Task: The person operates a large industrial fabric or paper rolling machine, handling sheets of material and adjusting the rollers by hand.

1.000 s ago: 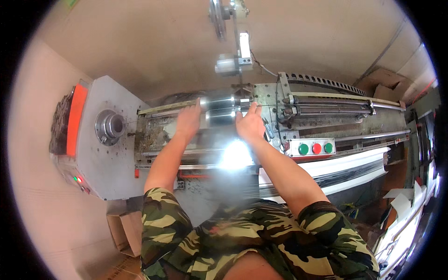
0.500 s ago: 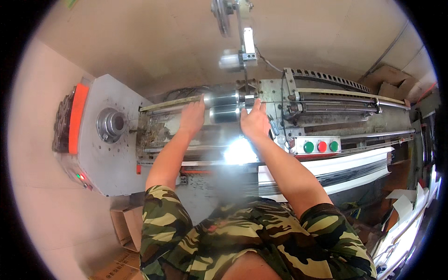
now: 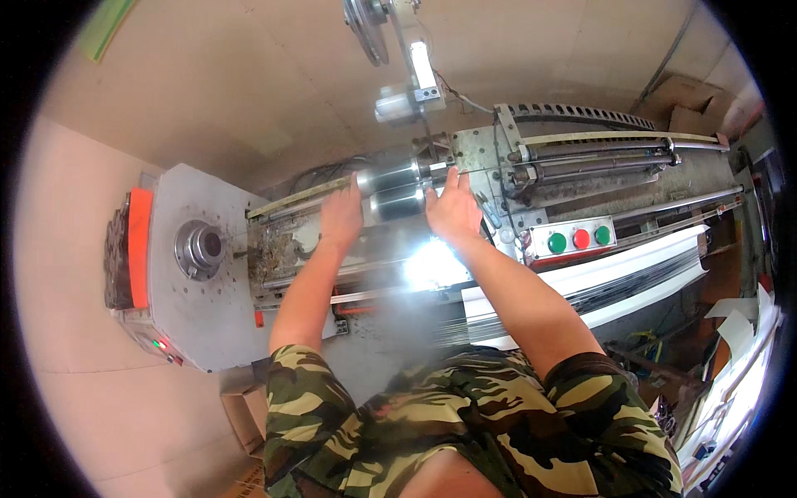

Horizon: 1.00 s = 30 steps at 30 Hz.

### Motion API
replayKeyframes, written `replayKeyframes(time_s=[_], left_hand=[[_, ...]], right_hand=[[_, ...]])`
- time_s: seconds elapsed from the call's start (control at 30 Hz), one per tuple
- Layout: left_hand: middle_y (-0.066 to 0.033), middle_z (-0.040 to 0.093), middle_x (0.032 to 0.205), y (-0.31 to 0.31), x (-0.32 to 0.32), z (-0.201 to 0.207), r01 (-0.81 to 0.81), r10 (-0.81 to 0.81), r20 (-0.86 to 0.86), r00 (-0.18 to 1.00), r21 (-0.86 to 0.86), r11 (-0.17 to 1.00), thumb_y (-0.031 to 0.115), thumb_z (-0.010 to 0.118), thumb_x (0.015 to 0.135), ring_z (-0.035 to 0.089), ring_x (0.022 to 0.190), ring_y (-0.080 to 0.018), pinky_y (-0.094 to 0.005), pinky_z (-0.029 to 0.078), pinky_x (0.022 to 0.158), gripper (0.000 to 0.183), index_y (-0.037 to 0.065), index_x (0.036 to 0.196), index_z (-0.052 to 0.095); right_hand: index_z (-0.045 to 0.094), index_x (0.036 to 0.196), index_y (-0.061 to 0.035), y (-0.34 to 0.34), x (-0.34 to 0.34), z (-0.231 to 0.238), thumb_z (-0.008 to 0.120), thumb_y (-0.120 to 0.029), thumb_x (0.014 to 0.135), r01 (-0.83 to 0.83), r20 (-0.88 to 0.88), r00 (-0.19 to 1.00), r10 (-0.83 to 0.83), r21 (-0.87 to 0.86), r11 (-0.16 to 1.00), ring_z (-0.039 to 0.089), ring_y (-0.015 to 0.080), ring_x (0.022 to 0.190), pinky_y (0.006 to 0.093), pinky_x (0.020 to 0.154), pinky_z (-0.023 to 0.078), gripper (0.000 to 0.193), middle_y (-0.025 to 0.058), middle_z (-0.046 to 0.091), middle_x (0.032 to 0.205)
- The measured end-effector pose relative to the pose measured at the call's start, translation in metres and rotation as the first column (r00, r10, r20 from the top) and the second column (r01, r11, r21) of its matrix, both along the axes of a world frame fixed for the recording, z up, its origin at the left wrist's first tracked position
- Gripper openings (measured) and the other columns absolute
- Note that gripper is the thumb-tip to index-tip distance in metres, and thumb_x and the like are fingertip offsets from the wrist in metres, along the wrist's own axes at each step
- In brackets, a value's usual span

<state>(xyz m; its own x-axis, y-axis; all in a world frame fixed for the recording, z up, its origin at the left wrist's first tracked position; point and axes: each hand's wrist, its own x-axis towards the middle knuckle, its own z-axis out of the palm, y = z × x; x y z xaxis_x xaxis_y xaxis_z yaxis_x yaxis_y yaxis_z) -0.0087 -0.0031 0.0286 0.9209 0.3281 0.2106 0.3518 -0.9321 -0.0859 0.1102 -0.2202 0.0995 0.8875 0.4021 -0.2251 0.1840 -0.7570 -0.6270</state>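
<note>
Two shiny metal rollers lie side by side across the machine bed, the far roller [image 3: 392, 177] slightly beyond the near roller [image 3: 398, 203]. My left hand [image 3: 341, 216] is at their left ends, fingers stretched forward, one fingertip against or very close to the far roller's end. At the right ends, my right hand [image 3: 455, 212] has its fingers spread, one beside the near roller and others reaching toward a small metal fitting [image 3: 437, 168]. Neither hand visibly grips anything; the undersides of the fingers are hidden. Blue-grey pliers-like handles [image 3: 488, 211] lie just right of my right hand.
A grey headstock with a round chuck [image 3: 201, 248] stands left. Right of my forearm sits a button box [image 3: 573, 239] with green and red buttons; paired rods [image 3: 606, 164] run beyond it. A lamp arm [image 3: 423, 66] hangs above the bed. White sheeting [image 3: 614, 282] lies along the near right side.
The whole view has tilted, with the machine's left end lower in the picture. My hands stay at the roller ends, their pose nearly the same.
</note>
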Motion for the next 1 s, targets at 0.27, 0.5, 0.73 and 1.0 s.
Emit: replayKeyframes(time_s=[0.27, 0.5, 0.73, 1.0], left_hand=[[-0.0127, 0.066, 0.091, 0.007, 0.001, -0.013, -0.001, 0.001, -0.002, 1.000, 0.015, 1.000, 0.005, 0.055, 0.084, 0.064, 0.085, -0.0307, -0.0453, 0.051, 0.076, 0.067, -0.002, 0.148, 0.042], [-0.0125, 0.065, 0.094, 0.007, 0.002, -0.019, 0.030, -0.030, 0.022, 0.999, 0.007, 1.000, 0.005, 0.058, 0.081, 0.062, 0.089, -0.0315, -0.0451, 0.052, 0.076, 0.068, -0.004, 0.147, 0.042], [-0.0105, 0.064, 0.091, 0.011, 0.005, -0.032, 0.034, -0.034, 0.043, 0.998, -0.015, 0.999, 0.006, 0.057, 0.083, 0.062, 0.085, -0.0304, -0.0452, 0.051, 0.074, 0.065, -0.004, 0.146, 0.044], [-0.0105, 0.065, 0.092, 0.010, 0.008, -0.036, 0.052, -0.048, 0.070, 0.996, -0.061, 0.997, 0.007, 0.057, 0.084, 0.062, 0.085, -0.0304, -0.0451, 0.051, 0.073, 0.065, -0.003, 0.147, 0.043]], right_hand=[[0.030, 0.155, -0.0033, 0.005, 0.002, -0.010, 0.057, -0.040, 0.097, 0.013, 0.035, 0.999, -0.012, -0.023, 1.000, 0.055, 0.0437, 0.126, 0.0516, 0.102, 0.048, 0.074, 0.0247, 0.032, 0.158], [0.033, 0.152, -0.0029, 0.007, 0.004, -0.019, 0.058, -0.040, 0.096, 0.021, 0.071, 0.997, -0.018, -0.042, 0.999, 0.058, 0.0453, 0.122, 0.0532, 0.098, 0.049, 0.072, 0.0238, 0.037, 0.154], [0.037, 0.150, -0.0039, 0.008, 0.006, -0.017, 0.060, -0.039, 0.095, 0.023, 0.053, 0.998, -0.020, -0.039, 0.999, 0.057, 0.0459, 0.122, 0.0535, 0.098, 0.049, 0.069, 0.0239, 0.038, 0.153], [0.038, 0.151, -0.0050, 0.011, 0.012, -0.035, 0.059, -0.041, 0.096, 0.044, 0.104, 0.994, -0.038, -0.058, 0.997, 0.055, 0.0446, 0.125, 0.0514, 0.103, 0.047, 0.070, 0.0231, 0.040, 0.154]])
